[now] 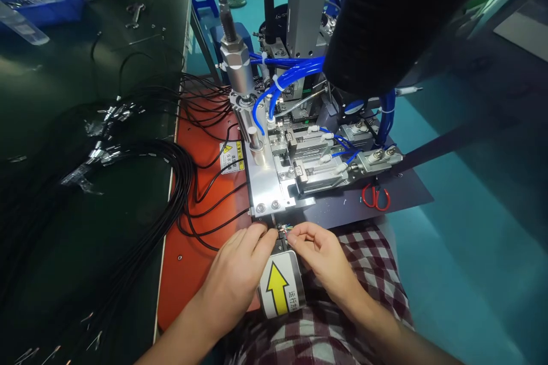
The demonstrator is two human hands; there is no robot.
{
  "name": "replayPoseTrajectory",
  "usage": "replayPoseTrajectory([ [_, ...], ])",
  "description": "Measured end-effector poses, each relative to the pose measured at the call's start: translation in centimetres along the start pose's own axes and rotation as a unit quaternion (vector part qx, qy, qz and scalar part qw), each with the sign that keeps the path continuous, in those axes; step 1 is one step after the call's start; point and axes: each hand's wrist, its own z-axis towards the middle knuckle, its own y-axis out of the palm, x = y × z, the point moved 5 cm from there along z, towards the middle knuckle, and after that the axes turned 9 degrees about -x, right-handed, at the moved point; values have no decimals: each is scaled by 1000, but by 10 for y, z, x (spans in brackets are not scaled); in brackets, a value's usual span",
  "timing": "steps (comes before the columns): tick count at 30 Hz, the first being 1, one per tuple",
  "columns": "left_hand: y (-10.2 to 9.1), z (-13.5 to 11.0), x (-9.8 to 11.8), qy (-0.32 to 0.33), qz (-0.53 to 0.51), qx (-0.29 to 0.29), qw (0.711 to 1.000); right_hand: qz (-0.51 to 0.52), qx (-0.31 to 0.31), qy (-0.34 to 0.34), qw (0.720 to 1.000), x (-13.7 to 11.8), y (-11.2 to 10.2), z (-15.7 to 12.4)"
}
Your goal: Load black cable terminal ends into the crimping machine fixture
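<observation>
Thin coloured wires [285, 230] fan out at the front end of the machine's metal plate [266, 185]. Thumb and forefinger of my right hand [325, 256] pinch at the wires' right side. My left hand [240, 262] is closed just left of them, fingers curled at the dark feed track [280, 244]; what it grips is hidden. Below both hands a white label with a yellow arrow [277, 291] faces up. Black cables [229, 218] run from the left toward the plate's edge, some passing behind my left hand.
A thick coil of black cables [182, 182] overhangs the dark green table [128, 274] onto the orange base [194, 279]. Red-handled scissors [377, 198] lie on the grey plate at right. Blue air hoses [299, 71] and a dark post [385, 17] rise over the machine.
</observation>
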Motion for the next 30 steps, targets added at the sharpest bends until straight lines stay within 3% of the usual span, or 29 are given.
replayPoseTrajectory([
  [8,1,-1,0,3,-6,-5,1000,39,-31,13,999,-12,-2,11],
  [17,2,-2,-1,2,-6,-4,1000,35,-25,29,999,-10,3,8],
  [30,-1,-1,-2,-5,-57,1,998,-109,-43,-56,992,-24,6,2],
])
